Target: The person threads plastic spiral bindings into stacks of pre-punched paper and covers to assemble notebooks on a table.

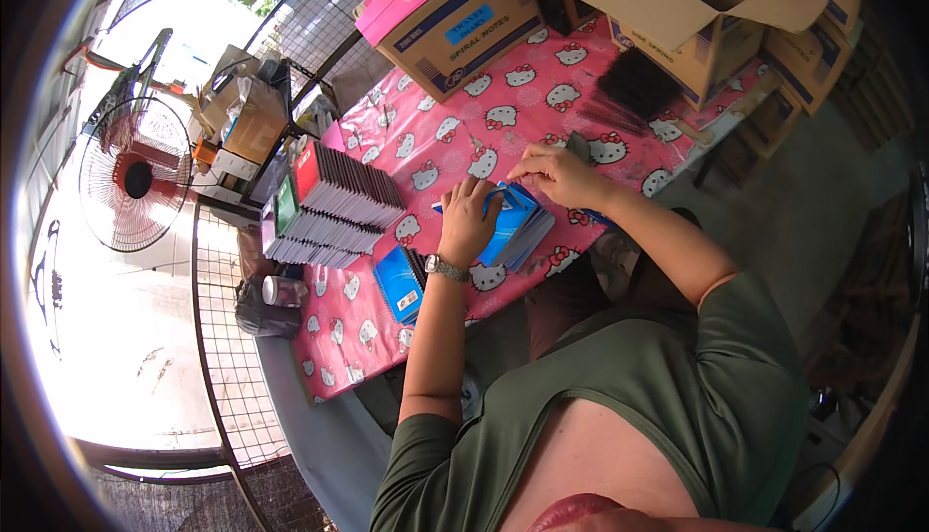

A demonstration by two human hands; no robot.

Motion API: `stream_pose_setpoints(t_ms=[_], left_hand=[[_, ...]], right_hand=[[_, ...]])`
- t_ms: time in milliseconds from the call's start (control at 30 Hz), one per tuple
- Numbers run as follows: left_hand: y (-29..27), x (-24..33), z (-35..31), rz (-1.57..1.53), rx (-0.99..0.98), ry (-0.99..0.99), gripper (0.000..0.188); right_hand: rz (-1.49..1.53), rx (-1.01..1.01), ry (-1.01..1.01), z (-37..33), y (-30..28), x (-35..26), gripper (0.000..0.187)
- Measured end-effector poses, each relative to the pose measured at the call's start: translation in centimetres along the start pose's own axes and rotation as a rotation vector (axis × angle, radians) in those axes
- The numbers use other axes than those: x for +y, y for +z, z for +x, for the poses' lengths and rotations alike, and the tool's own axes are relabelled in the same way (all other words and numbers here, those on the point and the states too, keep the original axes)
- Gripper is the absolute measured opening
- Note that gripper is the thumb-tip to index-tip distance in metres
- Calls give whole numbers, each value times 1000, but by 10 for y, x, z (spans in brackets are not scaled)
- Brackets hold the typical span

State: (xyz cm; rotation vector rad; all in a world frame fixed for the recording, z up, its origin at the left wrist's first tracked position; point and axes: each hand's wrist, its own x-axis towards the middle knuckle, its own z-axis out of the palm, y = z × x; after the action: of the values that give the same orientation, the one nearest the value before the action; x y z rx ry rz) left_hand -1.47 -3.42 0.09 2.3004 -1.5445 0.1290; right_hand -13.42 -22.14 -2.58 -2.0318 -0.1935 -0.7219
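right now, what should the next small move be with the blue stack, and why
Probably steady the blue stack with the left hand and check its far edge with the right hand. Both hands are at that edge and cover part of it, so whether anything there needs fixing cannot be seen.

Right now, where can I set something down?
The pink tablecloth shows bare between the tall notebook stacks, closed carton and left hand; also at the near left corner, left of the small blue stack. Crowded: around the right hand and blue notebooks, and where the black pile lies by the open carton.
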Motion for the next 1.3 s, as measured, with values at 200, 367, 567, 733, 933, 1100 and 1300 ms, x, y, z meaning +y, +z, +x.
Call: stream_pose_setpoints(t_ms=[200, 367, 567, 733, 933, 1100, 1300], left_hand=[[0, -1, -2, 33, -25, 73, 22], [3, -5, 1, 8, -28, 89, 21], [10, 10, 4, 47, 94, 179, 24], [5, 0, -9, 37, 67, 165, 21], [4, 0, 4, -34, -69, 133, 19], [5, 11, -13, 148, 50, -66, 24], [10, 2, -15, 18, 79, 32, 26]], right_hand=[[48, -58, -64, 0, -1, 6, 22], [69, -183, 109, 0, -6, 1, 24], [-234, 33, 55, -10, 2, -16, 42], [-262, -202, 256, -5, 13, -52, 32], [-846, 37, 294, -24, -11, 131, 40], [-252, -224, 325, -8, -21, 129, 40], [630, -734, 423, 40, -38, 16, 53]])
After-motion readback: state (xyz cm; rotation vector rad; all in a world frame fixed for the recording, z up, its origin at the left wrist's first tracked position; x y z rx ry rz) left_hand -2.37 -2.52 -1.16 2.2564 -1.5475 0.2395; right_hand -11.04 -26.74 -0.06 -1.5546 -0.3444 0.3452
